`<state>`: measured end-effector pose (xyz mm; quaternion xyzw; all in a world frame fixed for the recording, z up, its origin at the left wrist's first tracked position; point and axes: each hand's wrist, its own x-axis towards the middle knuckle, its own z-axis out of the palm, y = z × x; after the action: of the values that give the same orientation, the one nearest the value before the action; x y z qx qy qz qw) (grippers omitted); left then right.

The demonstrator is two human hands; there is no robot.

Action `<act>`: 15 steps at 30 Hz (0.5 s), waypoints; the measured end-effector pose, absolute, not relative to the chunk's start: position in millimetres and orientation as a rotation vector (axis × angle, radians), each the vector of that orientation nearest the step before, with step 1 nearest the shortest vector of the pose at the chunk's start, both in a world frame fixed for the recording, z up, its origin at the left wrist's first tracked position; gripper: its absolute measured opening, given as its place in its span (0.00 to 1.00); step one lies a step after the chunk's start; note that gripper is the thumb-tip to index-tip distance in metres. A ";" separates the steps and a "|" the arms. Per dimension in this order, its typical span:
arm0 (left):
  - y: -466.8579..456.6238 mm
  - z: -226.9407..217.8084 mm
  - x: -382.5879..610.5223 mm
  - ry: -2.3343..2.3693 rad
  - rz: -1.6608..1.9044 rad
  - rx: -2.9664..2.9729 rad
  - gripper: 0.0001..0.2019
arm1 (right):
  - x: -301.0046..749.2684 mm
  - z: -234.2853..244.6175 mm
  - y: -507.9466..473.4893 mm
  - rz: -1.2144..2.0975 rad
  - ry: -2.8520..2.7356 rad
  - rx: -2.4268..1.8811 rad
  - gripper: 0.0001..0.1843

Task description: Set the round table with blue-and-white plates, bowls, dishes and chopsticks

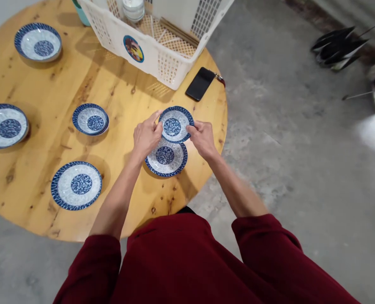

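Observation:
Between my two hands is a small blue-and-white plate [174,126], gripped by its rim on both sides. My left hand [147,134] is closed on the left edge, thumb on top. On the opposite edge my right hand [202,137] pinches the rim. Partly covered by the held plate, a second blue-rimmed plate [165,160] lies on the table just below it. To the left stands a small stack of blue-and-white bowls [91,120]. A larger plate [76,185] rests nearer the table's front edge.
A round wooden table [120,93] carries everything. At its back stands a white plastic basket [162,63] holding bowls and sticks. A black phone [201,84] lies beside it. Two more blue-rimmed dishes, a bowl [38,42] and a plate [5,126], sit at the left.

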<state>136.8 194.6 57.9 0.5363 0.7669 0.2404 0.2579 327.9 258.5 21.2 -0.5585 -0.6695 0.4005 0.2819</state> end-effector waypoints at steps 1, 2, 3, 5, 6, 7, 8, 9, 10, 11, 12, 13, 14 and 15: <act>190.3 56.0 141.7 2.062 0.641 1.453 0.25 | 333.8 19.3 252.5 1.096 -1.780 -1.500 0.14; 185.0 53.6 145.9 2.045 0.629 1.448 0.25 | 338.8 16.8 246.3 1.121 -1.768 -1.503 0.14; 178.7 50.6 149.5 2.032 0.618 1.440 0.25 | 342.9 13.4 239.9 1.146 -1.759 -1.506 0.14; 164.4 43.3 154.8 2.021 0.591 1.414 0.26 | 348.1 4.7 227.4 1.200 -1.746 -1.514 0.14; 157.0 39.1 156.5 2.023 0.576 1.398 0.26 | 349.4 -0.3 221.6 1.224 -1.744 -1.520 0.14; 150.0 34.8 157.6 2.031 0.561 1.381 0.27 | 350.0 -5.5 216.2 1.247 -1.747 -1.527 0.14; 143.7 30.4 158.1 2.039 0.546 1.366 0.27 | 350.0 -10.5 211.6 1.266 -1.759 -1.535 0.14; 138.4 26.3 158.1 2.046 0.534 1.353 0.27 | 349.6 -15.2 207.7 1.279 -1.776 -1.545 0.14; 134.3 22.4 157.7 2.051 0.522 1.343 0.27 | 349.1 -19.6 204.6 1.285 -1.797 -1.556 0.14; 131.3 19.0 157.0 2.055 0.511 1.337 0.27 | 348.7 -23.5 202.3 1.286 -1.817 -1.570 0.15; 129.3 16.1 156.2 2.059 0.499 1.331 0.27 | 348.3 -27.1 200.7 1.284 -1.836 -1.586 0.15; 128.2 13.7 155.4 2.061 0.487 1.326 0.27 | 348.2 -30.2 199.5 1.283 -1.848 -1.602 0.15; 127.6 11.8 154.5 2.057 0.477 1.322 0.27 | 348.3 -33.1 198.6 1.292 -1.854 -1.617 0.15; 127.4 10.3 153.7 2.047 0.471 1.319 0.28 | 348.5 -35.7 197.9 1.306 -1.860 -1.626 0.15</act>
<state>153.7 127.4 10.3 0.5028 0.7807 0.1795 0.3246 348.5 197.9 -35.7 -0.5730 -0.6556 0.4605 0.1727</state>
